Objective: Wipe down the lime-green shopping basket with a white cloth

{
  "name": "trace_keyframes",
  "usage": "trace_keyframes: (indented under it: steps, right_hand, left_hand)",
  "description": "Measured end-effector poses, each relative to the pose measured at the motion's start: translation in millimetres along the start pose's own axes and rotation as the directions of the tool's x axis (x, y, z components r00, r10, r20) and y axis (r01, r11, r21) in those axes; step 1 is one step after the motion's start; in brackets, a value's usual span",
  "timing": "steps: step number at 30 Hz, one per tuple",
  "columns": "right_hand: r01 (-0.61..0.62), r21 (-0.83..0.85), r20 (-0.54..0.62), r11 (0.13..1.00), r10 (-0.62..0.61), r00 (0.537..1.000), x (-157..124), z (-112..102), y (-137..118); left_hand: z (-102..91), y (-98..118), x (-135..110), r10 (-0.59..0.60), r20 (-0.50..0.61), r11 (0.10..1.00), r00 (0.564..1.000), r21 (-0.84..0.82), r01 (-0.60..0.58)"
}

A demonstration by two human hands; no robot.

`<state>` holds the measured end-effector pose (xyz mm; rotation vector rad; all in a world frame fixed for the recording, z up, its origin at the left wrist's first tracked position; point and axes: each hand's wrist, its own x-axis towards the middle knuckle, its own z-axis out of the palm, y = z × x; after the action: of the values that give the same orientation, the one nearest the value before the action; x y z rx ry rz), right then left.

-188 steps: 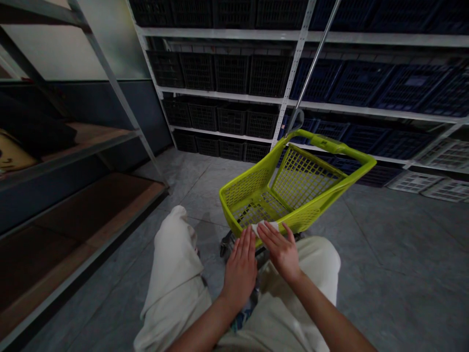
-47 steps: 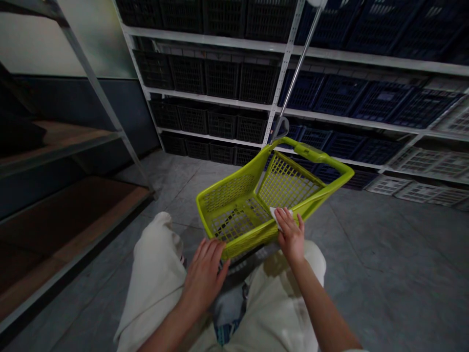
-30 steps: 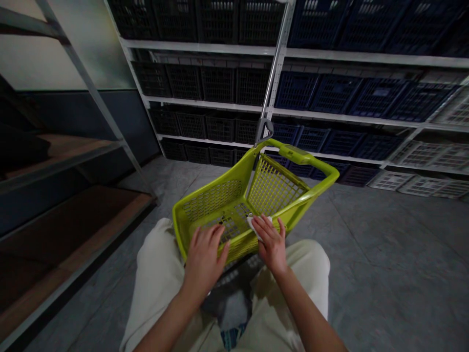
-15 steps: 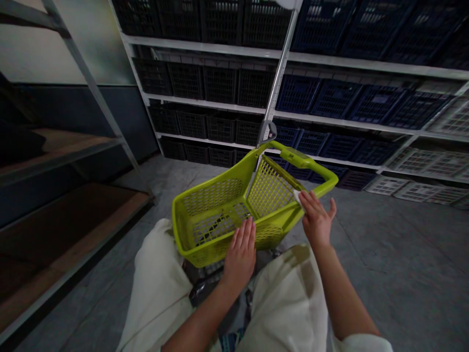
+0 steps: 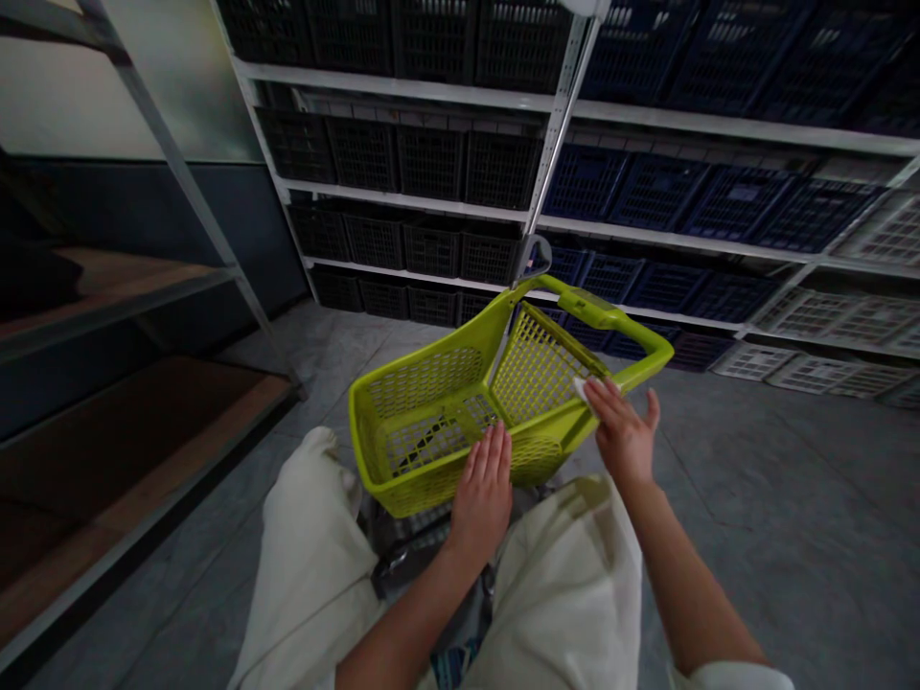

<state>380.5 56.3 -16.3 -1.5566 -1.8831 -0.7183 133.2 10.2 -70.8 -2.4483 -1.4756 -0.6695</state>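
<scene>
A yellow-green shopping basket cart [image 5: 460,383] with lattice walls stands in front of my knees, its handle towards the far right. My left hand [image 5: 485,489] lies with straight fingers against the near side wall, fingertips at the rim. On the near rim, close to the handle, my right hand [image 5: 624,436] presses a small white cloth or tissue [image 5: 579,387] under its fingers. The thumb of that hand sticks out to the side. What the palm side of each hand touches is partly hidden.
Shelving [image 5: 402,198] with rows of black crates [image 5: 431,163] and blue crates [image 5: 654,196] stands behind the cart. White crates [image 5: 826,374] sit at the right. A wooden-board rack [image 5: 201,402] is at left. A metal pole [image 5: 564,125] rises behind the handle.
The cart has shifted slightly to the right, and my left hand has moved right with it. My right hand and the white cloth now sit a little farther from the handle along the rim.
</scene>
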Motion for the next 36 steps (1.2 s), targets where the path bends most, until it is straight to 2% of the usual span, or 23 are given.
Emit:
trace_keyframes:
  steps: [2,3,5,7,9,11,13,15,18,20,21,23,26,28,29,31,34,36]
  right_hand:
    - [-0.086,-0.037,-0.068,0.996,0.083,0.994,6,2,10]
    - [-0.114,-0.035,-0.082,0.993,0.111,0.990,6,5,5]
    - [-0.124,-0.002,-0.055,0.992,0.124,0.991,0,11,-23]
    - [-0.066,0.058,0.017,0.996,0.065,0.998,-11,16,-62]
    - [0.038,0.128,0.067,0.991,-0.046,0.997,-22,17,-92]
    - [0.152,0.174,0.090,0.973,-0.169,0.981,-28,13,-100]
    - [0.237,0.179,0.113,0.955,-0.259,0.959,-25,5,-82]
    - [0.246,0.130,0.127,0.961,-0.262,0.957,-15,-3,-46]
    - [0.107,-0.020,0.033,0.994,-0.106,0.994,1,-10,4]
    - [-0.002,-0.069,-0.037,0.998,-0.001,0.999,5,-7,10]
    - [-0.034,-0.063,-0.046,0.997,0.031,0.998,3,-4,1]
    - [-0.045,-0.002,-0.019,0.999,0.044,0.999,-5,4,-33]
    - [0.062,0.127,0.063,0.990,-0.070,0.996,-21,11,-91]
    - [0.126,0.185,0.091,0.975,-0.144,0.985,-27,10,-108]
    - [0.141,0.194,0.100,0.971,-0.163,0.982,-27,8,-106]
    - [0.130,0.163,0.102,0.978,-0.148,0.984,-22,2,-83]
    - [0.028,0.042,0.032,0.999,-0.029,0.999,-7,-4,-28]
    - [-0.049,-0.014,-0.044,0.999,0.049,0.998,1,-2,-5]
  left_hand:
    - [-1.2,1,0,0.000,0.016,1.000,1.000,-0.005,0.000]
    - [-1.8,2,1,0.001,0.024,1.000,1.000,-0.009,-0.001]
    - [-2.9,3,1,0.006,0.036,1.000,0.999,-0.015,-0.006]
    - [-3.6,2,1,0.013,0.050,1.000,0.999,-0.012,-0.012]
    - [-4.1,1,1,0.019,0.058,1.000,0.998,-0.002,-0.018]
    - [-4.9,-1,0,0.026,0.052,1.000,0.998,0.008,-0.027]
    - [-6.1,-2,-1,0.033,0.042,0.999,0.999,0.012,-0.034]
    - [-7.6,-2,-1,0.034,0.042,0.999,0.999,0.010,-0.035]
    - [-9.4,-1,-1,0.033,0.048,0.999,0.998,0.000,-0.033]
    - [-9.8,0,-1,0.034,0.048,0.999,0.998,-0.014,-0.033]
    - [-9.8,1,-1,0.031,0.046,0.999,0.998,-0.022,-0.030]
    - [-9.2,1,-1,0.018,0.044,0.999,0.999,-0.033,-0.016]
    - [-7.9,0,-1,0.011,0.053,0.999,0.999,-0.032,-0.009]
    - [-7.6,-1,-2,0.013,0.061,1.000,0.998,-0.023,-0.012]
    - [-7.7,-2,-2,0.014,0.062,1.000,0.998,-0.019,-0.013]
    - [-8.4,-2,-3,0.013,0.057,1.000,0.998,-0.011,-0.012]
    - [-9.3,-2,-3,0.018,0.041,1.000,0.999,-0.016,-0.017]
    - [-8.9,-1,-3,0.023,0.030,0.999,0.999,-0.030,-0.022]
